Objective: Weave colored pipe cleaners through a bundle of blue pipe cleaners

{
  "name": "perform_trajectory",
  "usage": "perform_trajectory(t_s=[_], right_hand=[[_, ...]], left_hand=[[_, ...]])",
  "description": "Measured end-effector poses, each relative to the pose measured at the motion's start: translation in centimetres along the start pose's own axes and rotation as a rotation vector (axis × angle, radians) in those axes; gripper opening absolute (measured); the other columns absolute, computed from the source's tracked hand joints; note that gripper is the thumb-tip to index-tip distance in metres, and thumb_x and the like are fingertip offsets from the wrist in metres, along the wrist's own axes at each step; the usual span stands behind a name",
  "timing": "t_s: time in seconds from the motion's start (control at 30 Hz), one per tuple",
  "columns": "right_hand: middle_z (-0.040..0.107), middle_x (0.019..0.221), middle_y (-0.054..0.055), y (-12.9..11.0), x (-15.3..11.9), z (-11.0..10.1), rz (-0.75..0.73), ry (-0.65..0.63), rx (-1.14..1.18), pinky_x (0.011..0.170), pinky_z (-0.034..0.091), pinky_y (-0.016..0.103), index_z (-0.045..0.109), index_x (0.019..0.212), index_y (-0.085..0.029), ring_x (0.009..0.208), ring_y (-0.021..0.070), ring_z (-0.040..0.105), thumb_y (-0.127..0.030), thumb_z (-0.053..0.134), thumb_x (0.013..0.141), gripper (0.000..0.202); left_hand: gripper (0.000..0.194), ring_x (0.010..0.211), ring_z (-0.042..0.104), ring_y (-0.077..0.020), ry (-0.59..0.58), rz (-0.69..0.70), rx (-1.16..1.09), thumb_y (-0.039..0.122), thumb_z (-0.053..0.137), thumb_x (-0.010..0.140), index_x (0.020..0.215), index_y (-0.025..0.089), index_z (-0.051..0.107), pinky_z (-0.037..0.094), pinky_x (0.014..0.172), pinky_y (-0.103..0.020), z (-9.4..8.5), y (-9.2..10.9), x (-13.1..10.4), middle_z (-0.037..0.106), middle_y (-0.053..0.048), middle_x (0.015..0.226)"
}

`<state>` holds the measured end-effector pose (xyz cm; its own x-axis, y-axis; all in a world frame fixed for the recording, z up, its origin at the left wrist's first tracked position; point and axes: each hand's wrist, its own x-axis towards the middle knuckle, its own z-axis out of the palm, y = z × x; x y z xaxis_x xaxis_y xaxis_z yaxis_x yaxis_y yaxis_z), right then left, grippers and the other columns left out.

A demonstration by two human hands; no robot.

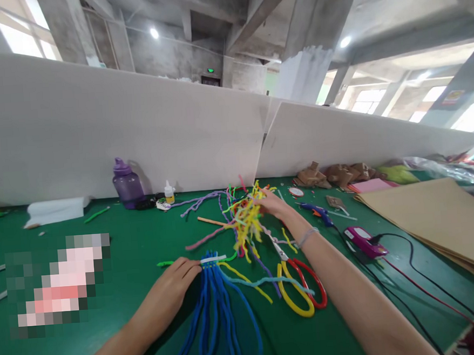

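Note:
My left hand (181,276) lies low over the table with its fingers closed on one end of a narrow white strip (214,259). Blue yarn strands (217,308) are looped along this strip and fan down toward me. A green strand sticks out past both ends. Farther off, my right hand (269,203) is closed on a blurred tangle of yellow yarn (248,222), its fingertips partly hidden. Pink, purple and green strands lie around that tangle. Scissors (299,286) with one yellow and one red handle rest below my right hand, a light blue strand (264,280) across them.
Behind the green table (150,335) runs a white partition (156,129). A purple bottle (127,185) and a small glue bottle (169,193) stand near it. To the right lie a blue glue gun (316,212), a magenta device (365,241) with cables, and brown paper (435,223).

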<state>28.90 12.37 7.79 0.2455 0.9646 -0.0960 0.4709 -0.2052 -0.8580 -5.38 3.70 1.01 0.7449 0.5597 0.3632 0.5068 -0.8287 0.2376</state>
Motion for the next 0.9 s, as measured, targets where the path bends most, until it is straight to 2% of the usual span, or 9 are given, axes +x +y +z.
perform_trajectory(t_s=[0.13,0.27,0.37,0.43,0.5,0.6,0.73,0.8,0.9], right_hand=[[0.068,0.088,0.006,-2.5,0.9,2.7,-0.102,-0.066,0.031,0.065,0.055,0.026,0.036,0.136,-0.015,0.07,0.013,0.065,-0.026,0.056,0.085,0.056],[0.067,0.095,0.006,-2.8,0.5,1.9,-0.199,0.009,-0.082,0.072,0.052,0.027,0.043,0.133,-0.017,0.076,0.0134,0.064,-0.022,0.047,0.086,0.048],[0.068,0.092,0.007,-1.3,-0.4,0.0,-0.219,0.042,-0.245,0.08,0.048,0.029,0.062,0.111,-0.014,0.082,0.0163,0.063,-0.012,0.043,0.079,0.037],[0.069,0.075,0.006,-0.1,-1.2,-0.6,-0.209,-0.057,-0.364,0.076,0.048,0.03,0.071,0.083,-0.013,0.075,0.0189,0.064,-0.005,0.048,0.068,0.028],[0.07,0.07,0.005,0.7,-1.8,-0.2,-0.228,-0.175,-0.453,0.075,0.049,0.029,0.072,0.069,-0.015,0.073,0.0201,0.065,-0.002,0.05,0.062,0.026],[0.073,0.093,0.003,0.3,-1.9,1.8,-0.323,-0.251,-0.527,0.085,0.045,0.026,0.074,0.085,-0.018,0.092,0.0187,0.064,-0.001,0.046,0.065,0.038],[0.061,0.124,0.004,-2.3,-1.3,4.2,-0.431,-0.24,-0.597,0.096,0.037,0.023,0.063,0.118,-0.018,0.114,0.0168,0.053,-0.002,0.044,0.072,0.053],[0.063,0.121,0.003,-3.5,-1.4,4.5,-0.443,-0.257,-0.641,0.092,0.039,0.022,0.064,0.117,-0.019,0.11,0.017,0.055,-0.003,0.047,0.072,0.051],[0.071,0.097,0.005,-4.7,-2.7,4.0,-0.401,-0.24,-0.713,0.08,0.043,0.023,0.073,0.091,-0.017,0.092,0.0191,0.062,-0.003,0.049,0.069,0.035]], left_hand=[[0.038,0.103,0.052,-0.0194,-0.004,0.003,0.0,-0.002,0.039,0.084,0.108,0.019,0.058,0.045,0.094,-0.037,-0.4,0.4,0.0,0.061,-0.005,0.113],[0.038,0.105,0.051,-0.0197,-0.023,-0.009,-0.001,-0.003,0.039,0.084,0.109,0.019,0.057,0.044,0.096,-0.039,-0.4,0.5,0.0,0.06,-0.005,0.114],[0.039,0.105,0.05,-0.0198,-0.023,-0.017,0.003,-0.004,0.037,0.084,0.108,0.019,0.057,0.044,0.096,-0.039,0.0,0.3,0.0,0.06,-0.005,0.113],[0.039,0.104,0.051,-0.0198,-0.022,-0.017,0.003,-0.005,0.037,0.084,0.108,0.019,0.057,0.044,0.095,-0.039,0.1,0.2,0.0,0.06,-0.005,0.112],[0.038,0.103,0.051,-0.02,-0.013,-0.019,-0.003,-0.003,0.039,0.085,0.108,0.02,0.057,0.045,0.094,-0.039,0.2,0.1,0.0,0.06,-0.005,0.112],[0.034,0.103,0.051,-0.0202,0.009,-0.006,-0.025,0.0,0.04,0.087,0.109,0.019,0.057,0.045,0.092,-0.038,0.2,0.0,0.0,0.06,-0.006,0.112],[0.032,0.101,0.052,-0.0196,-0.013,0.009,-0.041,0.001,0.039,0.088,0.109,0.019,0.057,0.045,0.092,-0.037,-0.1,0.1,0.0,0.06,-0.006,0.112],[0.033,0.103,0.051,-0.0197,-0.026,0.012,-0.025,0.0,0.039,0.087,0.11,0.018,0.056,0.045,0.093,-0.038,-0.2,0.2,0.0,0.06,-0.006,0.114],[0.036,0.106,0.05,-0.0204,-0.022,0.018,0.021,-0.002,0.039,0.086,0.111,0.017,0.055,0.043,0.096,-0.039,-0.1,0.2,-0.1,0.06,-0.005,0.116]])
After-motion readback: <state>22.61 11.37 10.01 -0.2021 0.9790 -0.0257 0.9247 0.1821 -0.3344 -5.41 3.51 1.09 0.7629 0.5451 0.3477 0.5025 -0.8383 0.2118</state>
